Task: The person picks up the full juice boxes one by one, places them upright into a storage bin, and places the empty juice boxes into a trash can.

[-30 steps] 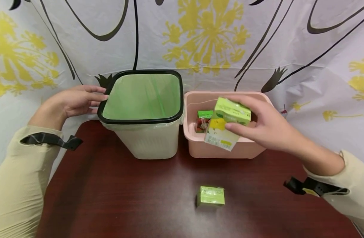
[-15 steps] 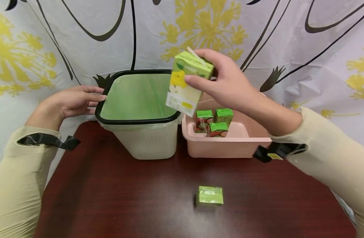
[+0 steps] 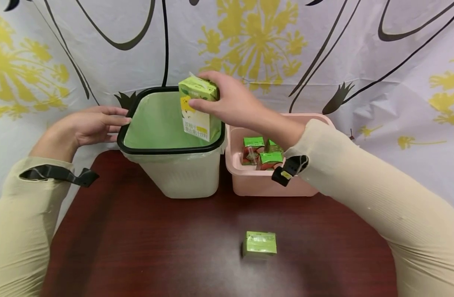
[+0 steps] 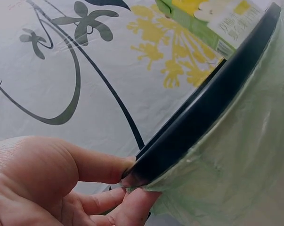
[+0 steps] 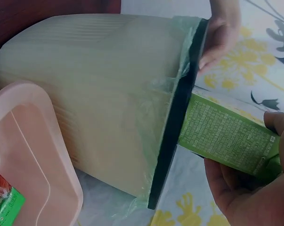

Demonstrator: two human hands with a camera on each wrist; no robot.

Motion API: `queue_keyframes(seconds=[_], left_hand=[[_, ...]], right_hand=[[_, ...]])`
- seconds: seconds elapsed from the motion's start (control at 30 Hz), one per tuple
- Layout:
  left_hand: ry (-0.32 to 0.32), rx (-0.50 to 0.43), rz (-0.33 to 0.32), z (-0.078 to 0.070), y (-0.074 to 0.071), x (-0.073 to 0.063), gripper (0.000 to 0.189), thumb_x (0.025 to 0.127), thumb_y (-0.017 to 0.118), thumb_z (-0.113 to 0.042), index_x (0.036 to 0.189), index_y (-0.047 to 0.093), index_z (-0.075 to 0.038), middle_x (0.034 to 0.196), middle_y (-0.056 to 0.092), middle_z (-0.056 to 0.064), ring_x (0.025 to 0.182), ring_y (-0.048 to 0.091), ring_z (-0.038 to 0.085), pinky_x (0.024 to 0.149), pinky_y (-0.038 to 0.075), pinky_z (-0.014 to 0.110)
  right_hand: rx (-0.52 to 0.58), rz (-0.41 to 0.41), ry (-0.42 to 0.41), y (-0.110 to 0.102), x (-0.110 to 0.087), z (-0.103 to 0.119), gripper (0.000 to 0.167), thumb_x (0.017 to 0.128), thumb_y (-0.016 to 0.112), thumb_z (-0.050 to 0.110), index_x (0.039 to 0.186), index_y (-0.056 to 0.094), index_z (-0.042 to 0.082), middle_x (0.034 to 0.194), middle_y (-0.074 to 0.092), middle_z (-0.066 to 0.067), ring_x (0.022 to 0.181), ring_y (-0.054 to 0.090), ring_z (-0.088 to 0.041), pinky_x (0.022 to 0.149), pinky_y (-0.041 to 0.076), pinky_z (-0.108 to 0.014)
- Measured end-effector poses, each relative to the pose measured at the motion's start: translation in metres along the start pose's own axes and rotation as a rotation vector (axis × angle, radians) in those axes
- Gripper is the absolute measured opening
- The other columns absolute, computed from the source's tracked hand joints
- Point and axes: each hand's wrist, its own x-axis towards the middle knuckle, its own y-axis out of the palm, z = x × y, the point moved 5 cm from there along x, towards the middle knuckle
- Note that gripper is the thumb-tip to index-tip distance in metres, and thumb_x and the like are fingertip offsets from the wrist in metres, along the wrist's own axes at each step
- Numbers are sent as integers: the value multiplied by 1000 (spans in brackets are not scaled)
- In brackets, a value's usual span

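My right hand grips a green and yellow juice box near its top, over the right part of a trash bin's mouth. The trash bin is pale, with a black rim and a thin green liner bag spread inside. In the right wrist view the lower end of the juice box overlaps the rim. My left hand is at the bin's left side; in the left wrist view its thumb and fingers pinch the black rim and the bag edge.
A pink basin stands right of the bin, holding several small green-topped cartons. Another green juice box stands on the dark red table toward the front. Behind hangs a white floral curtain.
My right hand has lifted the juice box from over the pink basin and carried it left, then lowered it over the bin's mouth. The left hand stays at the rim.
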Motion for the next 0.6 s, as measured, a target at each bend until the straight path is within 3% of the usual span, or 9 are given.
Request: queue_keyframes(seconds=[0.1, 0.3, 0.43, 0.6], left_hand=[[-2, -4, -2, 0, 0, 0, 29, 108, 48, -17, 134, 37, -13, 100, 67, -15, 93, 66, 1, 82, 56, 26], [-10, -31, -2, 0, 1, 1, 26, 108, 48, -15, 132, 37, -13, 97, 69, -13, 91, 67, 2, 81, 56, 26], [-13, -34, 4, 0, 2, 0, 26, 108, 47, -15, 132, 38, -12, 97, 70, -13, 91, 67, 2, 80, 56, 26], [-14, -23, 6, -1, 2, -2, 27, 108, 48, -16, 133, 38, -13, 98, 70, -14, 91, 67, 2, 81, 56, 26]], right_hand=[[-32, 20, -7, 4, 4, -1, 68, 97, 71, 38, 155, 41, 16, 114, 60, -5, 92, 59, -18, 76, 52, -30], [-95, 68, -63, 9, 0, -2, 71, 96, 72, 38, 154, 40, 12, 134, 60, -8, 120, 57, -17, 99, 47, -30], [-130, 78, -139, 9, -12, 2, 63, 99, 69, 35, 151, 45, 11, 138, 58, -7, 124, 54, -16, 102, 45, -30], [-225, 57, -312, 11, -40, 9, 60, 99, 69, 33, 150, 48, 8, 141, 56, -6, 126, 51, -16, 106, 41, -32]])
